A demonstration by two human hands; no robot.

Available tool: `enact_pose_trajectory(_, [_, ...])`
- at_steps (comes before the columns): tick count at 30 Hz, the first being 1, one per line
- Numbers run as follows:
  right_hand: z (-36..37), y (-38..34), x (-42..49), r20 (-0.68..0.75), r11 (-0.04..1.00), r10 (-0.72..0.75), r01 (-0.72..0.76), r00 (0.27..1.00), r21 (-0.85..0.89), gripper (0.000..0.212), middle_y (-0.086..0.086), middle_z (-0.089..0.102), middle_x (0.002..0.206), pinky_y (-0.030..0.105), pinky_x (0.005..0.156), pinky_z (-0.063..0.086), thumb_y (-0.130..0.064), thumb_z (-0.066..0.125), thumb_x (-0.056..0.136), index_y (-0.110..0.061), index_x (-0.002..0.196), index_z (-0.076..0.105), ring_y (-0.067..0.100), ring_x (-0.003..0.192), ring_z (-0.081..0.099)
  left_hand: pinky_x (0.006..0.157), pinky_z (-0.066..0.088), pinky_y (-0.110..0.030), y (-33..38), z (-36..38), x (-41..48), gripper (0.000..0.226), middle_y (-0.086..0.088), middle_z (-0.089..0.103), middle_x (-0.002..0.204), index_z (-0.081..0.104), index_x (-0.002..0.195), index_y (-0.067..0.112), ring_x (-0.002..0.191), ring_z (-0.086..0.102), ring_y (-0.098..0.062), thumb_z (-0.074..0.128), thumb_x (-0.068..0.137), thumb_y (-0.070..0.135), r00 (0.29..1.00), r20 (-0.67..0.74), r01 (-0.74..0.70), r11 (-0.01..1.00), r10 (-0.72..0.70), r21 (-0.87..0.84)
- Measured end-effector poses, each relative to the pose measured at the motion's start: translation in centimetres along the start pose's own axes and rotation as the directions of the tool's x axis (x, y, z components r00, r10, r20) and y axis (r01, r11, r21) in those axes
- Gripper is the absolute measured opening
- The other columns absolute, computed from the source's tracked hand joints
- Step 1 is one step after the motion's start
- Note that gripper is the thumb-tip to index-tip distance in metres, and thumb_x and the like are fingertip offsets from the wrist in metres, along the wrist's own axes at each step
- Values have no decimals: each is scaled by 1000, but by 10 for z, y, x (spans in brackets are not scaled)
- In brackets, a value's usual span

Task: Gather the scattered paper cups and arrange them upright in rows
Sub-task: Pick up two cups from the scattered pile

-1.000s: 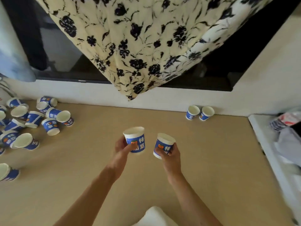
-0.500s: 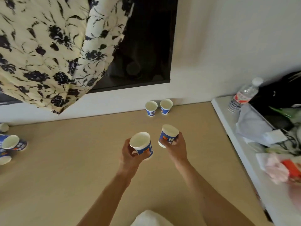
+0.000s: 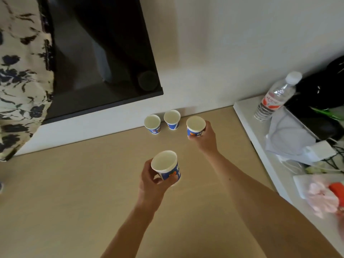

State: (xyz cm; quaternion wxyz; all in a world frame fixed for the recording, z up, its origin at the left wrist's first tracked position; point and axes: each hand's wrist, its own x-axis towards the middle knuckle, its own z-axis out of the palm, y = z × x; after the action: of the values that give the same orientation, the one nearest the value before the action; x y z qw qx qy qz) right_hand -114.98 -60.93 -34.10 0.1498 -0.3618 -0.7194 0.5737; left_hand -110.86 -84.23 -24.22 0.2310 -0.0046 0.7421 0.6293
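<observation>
Paper, thin-walled, printed blue outside and plain white inside, is what all four cups in view are made of. Two stand upright and mouth up along the far edge of the tan surface (image 3: 74,192), toward its far right corner: the outer cup (image 3: 152,124) and the inner cup (image 3: 172,120), close together but apart. The right hand (image 3: 204,139) is wrapped round the lower wall of a third cup (image 3: 195,126), held upright just to the right of the inner cup and roughly in line with the pair. Whether its base touches the surface I cannot tell. The left hand (image 3: 151,183) is clasped round a fourth cup (image 3: 164,165), mouth up and slightly tilted, nearer the middle of the surface and well apart from the row. The two hands are apart from each other.

These cups look empty and so very light, and a small nudge would likely topple one. The wall is probably soft enough to dent under a hard squeeze, while the rolled rim is likely the stiffest part. The sensible hold is a light one, thumb and fingers round the lower half. That leaves the base free to meet the surface flat. The fingers should then open outward without brushing the neighbouring cup.
</observation>
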Motion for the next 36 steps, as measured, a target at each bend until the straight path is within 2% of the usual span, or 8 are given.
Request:
enact_pose_trajectory(4, [9,5,32,-1,1000,2,-2,1000,-19,61,0,65,113,25,81,43,-6,83,70,-11,125,55,19,101,61,75,58,-23,-8,3,15,66,5,73,105,62,115,18,94,70,-7,89,55,19,1000,3,22,999,-22,37])
enact_pose_trajectory(8, [20,10,56,-28,999,21,-22,999,-29,60,3,66,116,24,80,42,-4,83,70,-10,123,55,22,102,61,84,59,-38,-17,7,28,71,5,73,107,63,114,22,100,69,-14,88,48,32,999,-2,52,997,-52,63])
enact_pose_trajectory(14, [35,16,76,-49,999,42,-42,998,-4,61,-1,66,115,26,85,45,0,80,70,-13,125,56,21,104,62,77,57,-26,-23,9,40,68,7,73,107,64,113,26,98,70,-11,88,50,33,999,11,48,995,-49,89])
enact_pose_trajectory(21, [43,26,90,-94,999,33,-33,995,6,61,-7,63,110,21,82,43,-3,83,72,-16,125,57,15,100,61,87,57,-39,-26,6,55,71,6,73,109,63,114,24,102,69,-13,88,49,33,998,18,54,994,-56,90])
enact_pose_trajectory(25, [45,30,90,-96,999,29,-27,995,20,64,-2,65,117,21,85,45,2,80,71,-15,127,55,16,104,61,86,56,-36,-25,7,58,70,8,73,109,63,114,27,102,69,-11,88,49,34,999,27,44,996,-46,83])
enact_pose_trajectory(31, [30,30,38,-273,932,240,-143,932,332,64,12,52,132,21,88,46,14,58,80,-7,139,45,21,117,57,86,56,-33,-22,12,62,73,10,72,109,61,115,25,101,68,-9,87,48,38,999,26,42,996,-44,84])
enact_pose_trajectory(33, [16,29,11,-202,893,265,-161,943,421,53,9,61,121,20,85,49,12,62,82,-10,130,54,22,110,62,86,57,-35,-20,16,67,73,10,71,110,60,116,25,102,67,-12,87,49,38,999,19,30,993,-32,111])
enact_pose_trajectory(36, [-9,25,-25,206,784,181,-268,962,561,56,11,69,118,30,91,52,-4,75,79,-11,131,57,23,109,64,87,58,-37,-18,25,73,65,15,70,109,59,115,33,103,66,-16,88,57,30,1000,28,-13,981,8,193])
